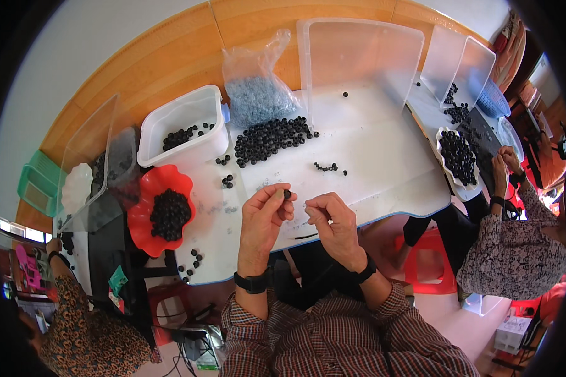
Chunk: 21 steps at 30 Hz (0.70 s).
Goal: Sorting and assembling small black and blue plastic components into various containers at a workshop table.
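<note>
Nearest me are the checked sleeves (pixel 248 339) of the person at the desk (pixel 383 154), a black band (pixel 253 281) on each wrist. The left hand (pixel 261 217) pinches a black piece (pixel 287 195) between thumb and fingers, up above the desk's near edge. Just beside it, the right hand (pixel 334 226) has thumb and forefinger drawn in narrow; I can't tell whether anything small sits between them. A thin dark strip (pixel 306 237) lies at the near edge. To the left, loose pieces (pixel 194 261) are scattered near a red bowl (pixel 170 174) heaped with more. Print on the green packet (pixel 117 281) beyond the desk's left end is too small for me to read. Past the hands lies a short row of smaller pieces (pixel 326 167), then a broad pile (pixel 267 143). A white tub (pixel 185 147) with a few pieces inside stands left of the pile, a bag (pixel 255 100) of pale-blue bits behind it. Farther right, a co-worker (pixel 516 251) sits at a pale dish (pixel 468 185) full of black pieces.
</note>
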{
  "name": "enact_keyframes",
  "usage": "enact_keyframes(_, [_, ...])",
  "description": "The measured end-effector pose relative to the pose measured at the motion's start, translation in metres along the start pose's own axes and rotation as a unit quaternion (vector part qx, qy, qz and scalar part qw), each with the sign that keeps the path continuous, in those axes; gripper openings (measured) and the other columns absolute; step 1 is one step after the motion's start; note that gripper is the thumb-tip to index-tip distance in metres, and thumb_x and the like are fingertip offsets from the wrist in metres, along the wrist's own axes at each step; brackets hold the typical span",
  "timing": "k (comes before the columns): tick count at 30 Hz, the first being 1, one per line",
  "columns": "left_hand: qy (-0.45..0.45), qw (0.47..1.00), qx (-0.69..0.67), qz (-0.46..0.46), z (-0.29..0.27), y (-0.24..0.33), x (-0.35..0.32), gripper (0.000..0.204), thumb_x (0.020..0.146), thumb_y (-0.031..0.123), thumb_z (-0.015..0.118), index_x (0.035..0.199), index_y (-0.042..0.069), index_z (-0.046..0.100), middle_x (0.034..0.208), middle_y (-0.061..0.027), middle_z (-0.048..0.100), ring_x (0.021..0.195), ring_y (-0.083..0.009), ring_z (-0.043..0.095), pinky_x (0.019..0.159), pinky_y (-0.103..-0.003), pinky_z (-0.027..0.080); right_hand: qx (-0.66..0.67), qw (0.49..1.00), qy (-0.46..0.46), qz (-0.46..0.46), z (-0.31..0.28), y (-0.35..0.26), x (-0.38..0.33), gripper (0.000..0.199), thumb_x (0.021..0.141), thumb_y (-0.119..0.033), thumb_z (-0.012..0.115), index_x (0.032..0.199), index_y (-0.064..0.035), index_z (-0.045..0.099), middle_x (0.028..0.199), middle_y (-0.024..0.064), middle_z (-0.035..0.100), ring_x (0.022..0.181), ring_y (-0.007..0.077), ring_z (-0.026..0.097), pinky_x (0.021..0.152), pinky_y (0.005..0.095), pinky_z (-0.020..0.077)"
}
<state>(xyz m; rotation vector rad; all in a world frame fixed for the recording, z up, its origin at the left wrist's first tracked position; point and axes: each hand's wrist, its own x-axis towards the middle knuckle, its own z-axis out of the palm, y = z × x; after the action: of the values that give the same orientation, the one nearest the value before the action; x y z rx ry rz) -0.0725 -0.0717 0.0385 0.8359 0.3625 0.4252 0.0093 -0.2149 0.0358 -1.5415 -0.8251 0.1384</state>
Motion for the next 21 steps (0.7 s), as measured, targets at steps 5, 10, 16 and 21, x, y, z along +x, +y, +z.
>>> enact_keyframes(5, [-0.016, 1.000, 0.002, 0.006, 0.004, -0.013, -0.010, 0.020, 0.097, 0.008, 0.055, 0.110, -0.003, 0.063, 0.093, -0.0101, 0.067, 0.071, -0.0106, 0.059, 0.065, -0.023, 0.050, 0.030, 0.999, -0.001, -0.015, 0.002, -0.007, 0.003, 0.007, 0.088, 0.002, 0.061, 0.094, -0.0004, 0.062, 0.086, 0.0106, 0.060, 0.067, 0.0177, 0.062, 0.057, 0.0281, 0.0499])
enact_keyframes(10, [-0.006, 0.999, 0.029, 0.017, 0.004, -0.020, -0.016, 0.020, 0.097, 0.007, 0.054, 0.111, -0.005, 0.062, 0.086, -0.0074, 0.064, 0.071, -0.0125, 0.059, 0.065, -0.025, 0.050, -0.012, 0.999, -0.017, -0.025, 0.000, -0.003, 0.000, 0.007, 0.088, 0.001, 0.062, 0.095, -0.0010, 0.063, 0.086, 0.0102, 0.059, 0.068, 0.0189, 0.062, 0.058, 0.0284, 0.0497])
enact_keyframes(16, [0.003, 0.997, 0.070, 0.019, 0.009, -0.021, -0.021, 0.019, 0.096, 0.008, 0.057, 0.110, -0.003, 0.064, 0.084, -0.0056, 0.065, 0.070, -0.0101, 0.059, 0.066, -0.023, 0.050, -0.025, 0.999, -0.032, -0.030, -0.005, -0.001, -0.001, 0.006, 0.088, 0.000, 0.062, 0.094, -0.0013, 0.063, 0.084, 0.0095, 0.058, 0.066, 0.0188, 0.061, 0.058, 0.0286, 0.0489])
enact_keyframes(21, [0.007, 0.989, 0.148, 0.031, 0.008, -0.019, -0.026, 0.019, 0.096, 0.009, 0.057, 0.109, -0.003, 0.065, 0.083, -0.0053, 0.065, 0.070, -0.0095, 0.059, 0.067, -0.023, 0.051, -0.031, 0.997, -0.069, -0.032, -0.010, -0.002, 0.000, 0.005, 0.087, -0.001, 0.063, 0.093, -0.0015, 0.062, 0.081, 0.0091, 0.056, 0.064, 0.0199, 0.060, 0.056, 0.0296, 0.0475])
